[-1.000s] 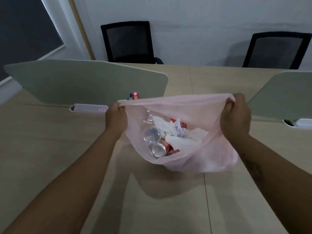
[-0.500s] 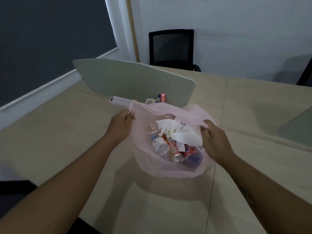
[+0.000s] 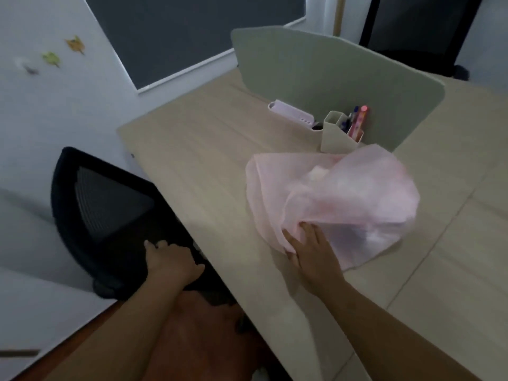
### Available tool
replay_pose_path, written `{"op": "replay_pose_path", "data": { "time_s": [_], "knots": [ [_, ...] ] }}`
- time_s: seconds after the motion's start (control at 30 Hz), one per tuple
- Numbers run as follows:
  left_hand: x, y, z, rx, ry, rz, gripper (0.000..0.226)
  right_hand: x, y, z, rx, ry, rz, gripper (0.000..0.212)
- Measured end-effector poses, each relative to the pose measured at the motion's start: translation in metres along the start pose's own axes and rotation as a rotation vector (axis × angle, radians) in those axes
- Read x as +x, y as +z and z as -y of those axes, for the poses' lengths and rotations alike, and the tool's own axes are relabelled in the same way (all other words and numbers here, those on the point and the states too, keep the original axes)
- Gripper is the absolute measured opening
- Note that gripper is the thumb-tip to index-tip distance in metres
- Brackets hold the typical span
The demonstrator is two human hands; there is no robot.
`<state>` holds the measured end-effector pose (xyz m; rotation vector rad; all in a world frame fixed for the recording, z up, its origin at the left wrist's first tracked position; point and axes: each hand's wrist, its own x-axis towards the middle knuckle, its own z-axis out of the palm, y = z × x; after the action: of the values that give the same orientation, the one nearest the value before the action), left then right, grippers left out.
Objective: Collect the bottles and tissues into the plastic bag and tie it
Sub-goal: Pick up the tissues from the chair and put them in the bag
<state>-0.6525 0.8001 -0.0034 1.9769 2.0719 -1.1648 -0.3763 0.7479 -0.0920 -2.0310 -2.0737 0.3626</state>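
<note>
at lower left our left hand (image 3: 171, 261) has let go and dropped onto the black mesh chair (image 3: 110, 215), fingers loose, leaving our right hand (image 3: 313, 248) alone on the slumped translucent pink plastic bag (image 3: 343, 193) on the pale wooden table (image 3: 206, 160) right of centre, grip unclear, so tying waits.

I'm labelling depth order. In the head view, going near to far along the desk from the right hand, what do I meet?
right hand → plastic bag → pen holder → divider panel → far black chair
</note>
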Motion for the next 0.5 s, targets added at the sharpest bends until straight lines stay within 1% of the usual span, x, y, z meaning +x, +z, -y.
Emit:
{"op": "replay_pose_path", "data": {
  "time_s": [0.1, 0.23, 0.4, 0.5],
  "knots": [
    [-0.001, 0.007, 0.002, 0.123, -0.054, 0.032, 0.087, 0.012, 0.027, 0.025, -0.026, 0.003, 0.05, 0.057],
    [0.005, 0.021, 0.022, 0.185, -0.067, 0.005, 0.095, 0.023, 0.051, 0.047, -0.097, 0.027, 0.056, 0.06],
    [0.016, 0.049, 0.07, 0.275, -0.016, -0.046, 0.092, 0.033, 0.072, 0.072, -0.083, 0.071, 0.031, 0.06],
    [0.024, 0.065, 0.098, 0.311, 0.0, -0.056, 0.091, 0.036, 0.08, 0.092, -0.096, 0.049, 0.024, 0.058]
  ]
}}
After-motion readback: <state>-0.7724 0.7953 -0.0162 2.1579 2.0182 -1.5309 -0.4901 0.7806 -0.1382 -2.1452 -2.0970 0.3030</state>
